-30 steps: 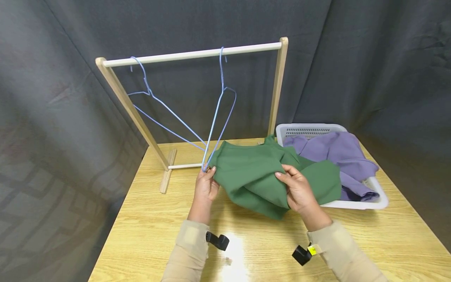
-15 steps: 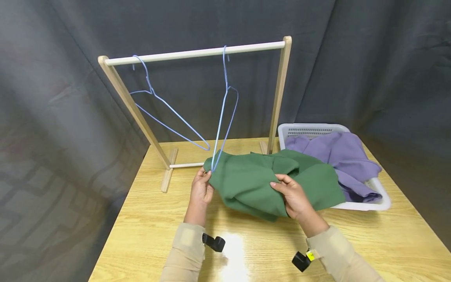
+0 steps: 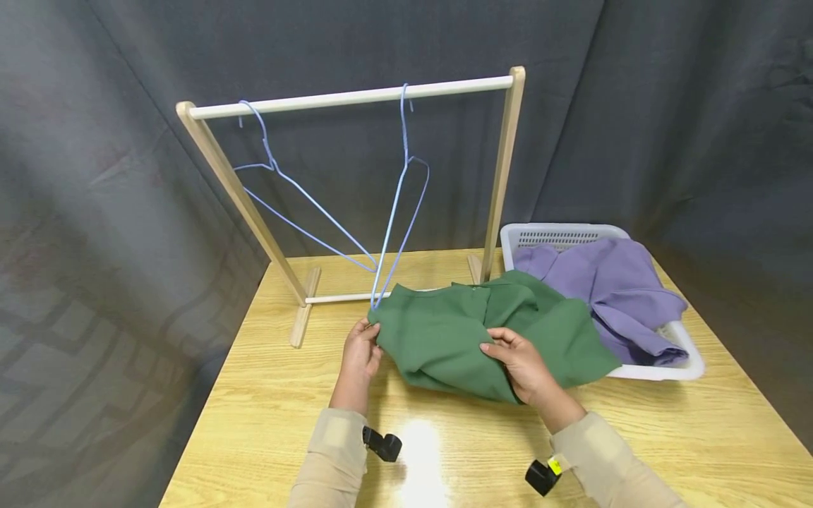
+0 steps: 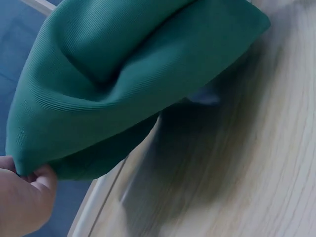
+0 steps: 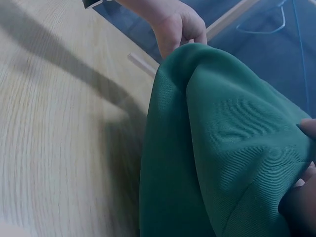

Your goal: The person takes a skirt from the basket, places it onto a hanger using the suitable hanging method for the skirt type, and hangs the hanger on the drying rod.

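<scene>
A green garment (image 3: 438, 328) is stretched between both hands above the table. My left hand (image 3: 360, 353) pinches its left corner, right below the low end of a blue wire hanger (image 3: 395, 204). That hanger end overlaps the cloth's corner in the head view. My right hand (image 3: 517, 363) grips a fold near the garment's middle, thumb on top. In the left wrist view the left hand (image 4: 29, 197) holds the cloth's tip, with folds of green fabric (image 4: 123, 64) sagging beyond it. The right wrist view has the right fingers (image 5: 308, 128) at its edge, partly cut off.
A wooden rack with a white rail (image 3: 317, 101) stands at the back, with a second blue hanger (image 3: 317, 204) on its left. At the right, a white basket (image 3: 660, 372) holds a purple garment (image 3: 610, 289). Grey curtains surround the wooden table (image 3: 267, 409).
Both hands have come slightly lower and left with the green garment. Its cloth now lies flatter, and the right hanger's low end has swung right, then back left, now at the garment's corner.
</scene>
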